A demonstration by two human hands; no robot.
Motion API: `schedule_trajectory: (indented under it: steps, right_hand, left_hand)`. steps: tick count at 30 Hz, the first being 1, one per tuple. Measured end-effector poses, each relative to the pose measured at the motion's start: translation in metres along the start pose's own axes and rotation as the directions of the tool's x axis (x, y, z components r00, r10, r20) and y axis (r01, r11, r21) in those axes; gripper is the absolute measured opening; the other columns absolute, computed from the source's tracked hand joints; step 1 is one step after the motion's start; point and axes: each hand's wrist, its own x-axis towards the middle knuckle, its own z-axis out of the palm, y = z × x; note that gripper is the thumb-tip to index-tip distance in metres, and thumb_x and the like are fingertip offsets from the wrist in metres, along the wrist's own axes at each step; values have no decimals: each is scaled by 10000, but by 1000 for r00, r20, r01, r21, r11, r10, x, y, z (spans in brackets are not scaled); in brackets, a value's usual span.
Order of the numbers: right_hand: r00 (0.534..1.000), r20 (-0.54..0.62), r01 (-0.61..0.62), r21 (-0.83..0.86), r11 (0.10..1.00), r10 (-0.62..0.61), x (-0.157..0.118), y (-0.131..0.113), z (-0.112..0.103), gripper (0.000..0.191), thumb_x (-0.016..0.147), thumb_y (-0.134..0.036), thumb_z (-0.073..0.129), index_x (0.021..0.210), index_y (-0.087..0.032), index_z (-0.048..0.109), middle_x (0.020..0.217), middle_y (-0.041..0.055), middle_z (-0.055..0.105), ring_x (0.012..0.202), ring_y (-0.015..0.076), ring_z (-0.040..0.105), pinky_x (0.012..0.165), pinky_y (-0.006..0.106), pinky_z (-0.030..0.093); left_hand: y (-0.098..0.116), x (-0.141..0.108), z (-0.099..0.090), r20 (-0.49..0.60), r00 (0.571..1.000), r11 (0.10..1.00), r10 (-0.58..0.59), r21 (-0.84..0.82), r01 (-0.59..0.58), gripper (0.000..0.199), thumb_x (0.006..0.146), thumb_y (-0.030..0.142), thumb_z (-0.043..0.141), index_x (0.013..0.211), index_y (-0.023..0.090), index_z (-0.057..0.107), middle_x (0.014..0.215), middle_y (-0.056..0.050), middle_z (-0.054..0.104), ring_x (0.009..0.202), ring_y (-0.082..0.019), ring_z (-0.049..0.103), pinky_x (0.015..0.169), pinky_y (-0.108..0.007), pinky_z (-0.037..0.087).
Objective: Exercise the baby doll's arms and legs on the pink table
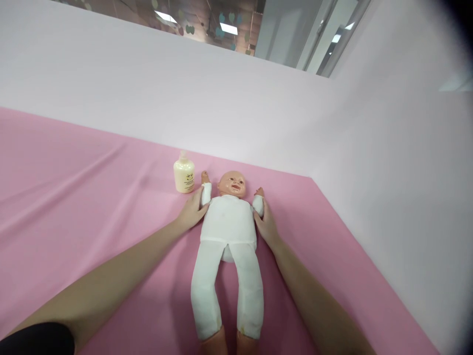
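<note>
Baby doll (229,217) on its back on pink mat (148,276), head at 12 o'clock, feet at 6. Hands apart, one per side: left hand (192,211) around the sleeved arm at 10, right hand (268,226) around the one at 2. Fingertips partly hidden, so grip pressure looks light but can't really tell. Good handling: hold both arms softly, match height side to side, move them slowly, no twist at the shoulders, torso flat. Pump bottle (184,176) upright near 10:30, close to left hand; mind the elbow and knuckles there.
</note>
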Motion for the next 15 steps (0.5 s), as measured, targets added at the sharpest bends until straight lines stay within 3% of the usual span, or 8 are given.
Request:
schedule_trajectory:
  steps: [3,7,11,15]
  right_hand:
    - [999,-34,-37,67,997,39,-1,-7,-1,655,867,-373,495,1448,-275,211,1484,84,331,1347,244,366,1094,494,343]
    - [990,-130,72,107,992,-57,-4,-10,0,726,860,-323,518,1462,-260,117,1424,124,375,1292,229,429,1042,450,413]
    - [962,-117,258,95,961,-247,-9,-16,2,749,817,-271,588,1443,-256,177,1330,131,452,1208,224,497,1006,424,448]
    - [924,-23,383,31,923,-383,-14,-23,2,614,788,-243,617,1349,-256,366,1210,98,559,1132,234,548,1009,450,443]
  left_hand:
    - [3,-1,1,-43,997,990,68,-123,-72,722,864,387,501,1460,165,159,1452,-156,349,1331,-285,359,1094,-460,311]
    - [8,-5,0,-101,979,966,179,-172,-195,743,851,367,538,1454,176,149,1330,-141,452,1228,-249,455,1051,-434,363]
    - [11,-10,-5,-110,939,939,327,-77,-336,574,810,364,570,1326,190,387,1219,-105,534,1152,-243,500,1021,-428,381]
    - [12,-11,-7,-50,914,915,402,-14,-403,388,752,405,610,1076,198,559,1092,-77,617,1042,-245,553,969,-408,403]
